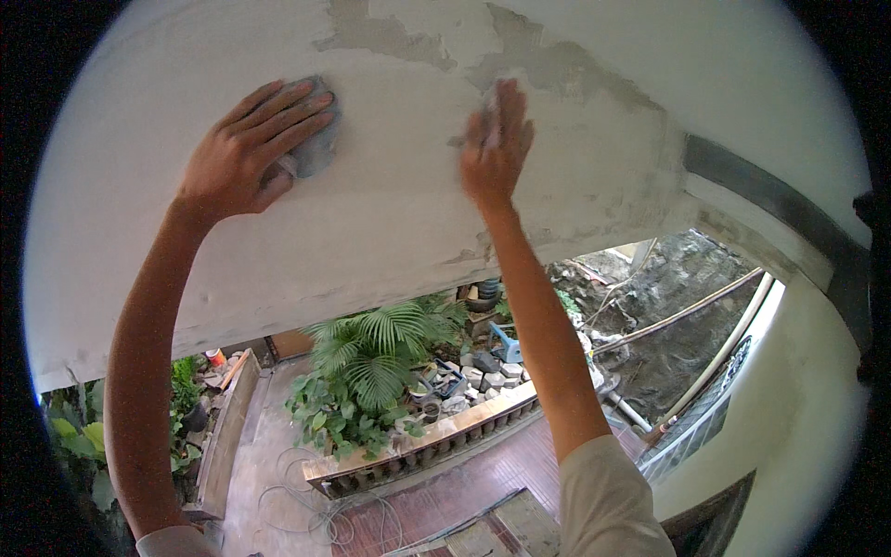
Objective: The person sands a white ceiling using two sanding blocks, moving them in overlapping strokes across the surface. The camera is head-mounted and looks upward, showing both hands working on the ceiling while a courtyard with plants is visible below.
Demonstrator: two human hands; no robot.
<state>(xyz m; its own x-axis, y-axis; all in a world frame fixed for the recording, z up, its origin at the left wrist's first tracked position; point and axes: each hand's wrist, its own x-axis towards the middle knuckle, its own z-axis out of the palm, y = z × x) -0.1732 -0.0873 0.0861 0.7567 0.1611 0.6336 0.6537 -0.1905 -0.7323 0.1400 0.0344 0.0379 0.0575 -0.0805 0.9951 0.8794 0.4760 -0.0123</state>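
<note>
The left hand [243, 153] lay flat against a broad, white plastered beam [371, 213], its fingers held close together and pressed over a grey, flexible sanding pad [316, 139] whose rounded edge showed beyond the fingertips and below the palm. The right hand [497, 148] rested further along the same surface, fingers extended and held together, the fingertips touching a rough patch; whether it held anything under the palm could not be told. The plaster looked chalky and uneven, with a jagged patch of bare grey render [557, 70] above the right hand where the white coat had flaked off, and a smaller one [380, 32] near the top. Both forearms were bare, with pale short sleeves [603, 501] at the lower edge. Below the beam lay a feathery green palm plant [380, 348], a pile of grey stones [487, 371], a low balustrade with a pale top rail [436, 436], a reddish tiled floor [464, 492] and loops of thin cable [297, 501].
</note>
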